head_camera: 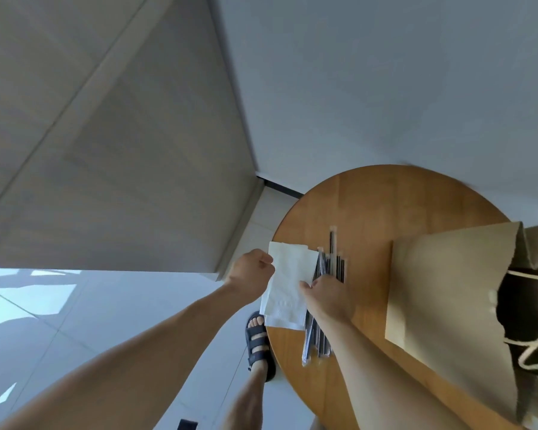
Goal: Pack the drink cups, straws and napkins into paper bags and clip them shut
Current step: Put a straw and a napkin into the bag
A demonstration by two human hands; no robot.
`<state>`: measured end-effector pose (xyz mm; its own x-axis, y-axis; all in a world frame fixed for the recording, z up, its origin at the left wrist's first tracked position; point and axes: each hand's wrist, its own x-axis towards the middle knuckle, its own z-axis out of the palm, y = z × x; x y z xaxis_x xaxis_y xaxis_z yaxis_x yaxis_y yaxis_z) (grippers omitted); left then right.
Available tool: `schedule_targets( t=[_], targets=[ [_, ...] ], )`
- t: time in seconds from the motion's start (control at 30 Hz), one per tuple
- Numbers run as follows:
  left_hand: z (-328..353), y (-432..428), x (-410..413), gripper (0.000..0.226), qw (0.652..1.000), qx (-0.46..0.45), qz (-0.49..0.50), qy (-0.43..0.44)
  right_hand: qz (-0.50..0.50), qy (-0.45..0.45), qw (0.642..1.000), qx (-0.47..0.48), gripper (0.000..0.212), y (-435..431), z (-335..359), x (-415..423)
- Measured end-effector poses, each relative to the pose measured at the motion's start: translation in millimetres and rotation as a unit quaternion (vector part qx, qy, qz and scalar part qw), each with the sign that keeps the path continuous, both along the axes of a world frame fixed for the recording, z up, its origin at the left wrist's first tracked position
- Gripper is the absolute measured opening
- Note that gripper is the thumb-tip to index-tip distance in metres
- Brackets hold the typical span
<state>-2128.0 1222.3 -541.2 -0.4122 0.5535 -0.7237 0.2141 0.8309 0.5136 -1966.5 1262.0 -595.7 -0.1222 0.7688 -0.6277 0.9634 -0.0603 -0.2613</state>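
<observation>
With the left hand (251,273) pinching the napkins (288,285) and the right hand (326,290) closed on their near-right edge, the thin stack overhanging the tabletop (370,206) could split, dropping sheets.

Both hands (251,273) (326,293) reach forward, fingers pinched

Round wooden table (385,206), wrapped black straws (333,268) beside white napkins (289,287), paper bag (448,293) lying at right

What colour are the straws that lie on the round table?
The straws are black, each in a clear wrapper. The head view, the only one, shows it.
</observation>
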Motion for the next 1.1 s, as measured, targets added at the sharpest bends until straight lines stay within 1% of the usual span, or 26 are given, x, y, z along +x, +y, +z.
schedule_targets(
  t=[0.1, 0.23, 0.4, 0.47, 0.5, 0.57, 0.63, 0.7, 0.77, 0.83, 0.87, 0.93, 1.0, 1.1],
  targets=[
    [0, 2, -1, 0.026, 1.0, 0.004, -0.004, -0.002, -0.002, -0.007, 1.0, 0.018, 0.043, 1, -8, -3],
    [0, 2, -1, 0.028, 1.0, 0.004, 0.004, -0.014, -0.007, -0.018, 1.0, 0.017, 0.044, 2, -12, -4],
    [4, 1, 1, 0.026, 1.0, 0.013, 0.011, -0.02, -0.048, 0.039, 0.998, 0.019, 0.039, 4, -9, 0],
    [6, 1, 2, 0.026, 1.0, 0.015, 0.011, -0.016, -0.084, 0.09, 0.992, 0.012, 0.026, 6, -3, 2],
    [8, 2, 3, 0.027, 1.0, 0.017, 0.011, -0.014, -0.109, 0.125, 0.986, 0.005, 0.021, 7, 0, 3],
    [11, 3, 5, 0.029, 1.0, 0.017, 0.016, -0.019, -0.155, 0.199, 0.968, -0.017, 0.019, 10, 6, 5],
    [17, 7, 7, 0.031, 0.999, 0.01, 0.028, -0.033, -0.192, 0.264, 0.944, -0.041, 0.017, 12, 15, 7],
    [23, 10, 7, 0.037, 0.999, 0.0, 0.02, -0.036, -0.231, 0.316, 0.919, -0.053, 0.014, 14, 27, 8],
    [27, 12, 8, 0.042, 0.998, -0.007, 0.034, -0.054, -0.263, 0.383, 0.882, -0.078, 0.019, 17, 41, 10],
    [29, 14, 10, 0.042, 0.993, -0.002, 0.071, -0.098, -0.283, 0.449, 0.84, -0.115, 0.021, 21, 53, 13],
    [31, 15, 11, 0.04, 0.987, 0.003, 0.092, -0.128, -0.284, 0.468, 0.827, -0.13, 0.019, 22, 59, 14],
    [33, 17, 15, 0.035, 0.974, 0.013, 0.12, -0.19, -0.276, 0.484, 0.818, -0.143, 0.013, 23, 66, 15],
    [36, 19, 19, 0.03, 0.962, 0.027, 0.138, -0.236, -0.282, 0.481, 0.82, -0.129, 0.007, 23, 68, 17],
    [40, 18, 24, 0.034, 0.944, 0.023, 0.17, -0.283, -0.308, 0.461, 0.828, -0.087, 0.002, 18, 61, 25]
  ],
)
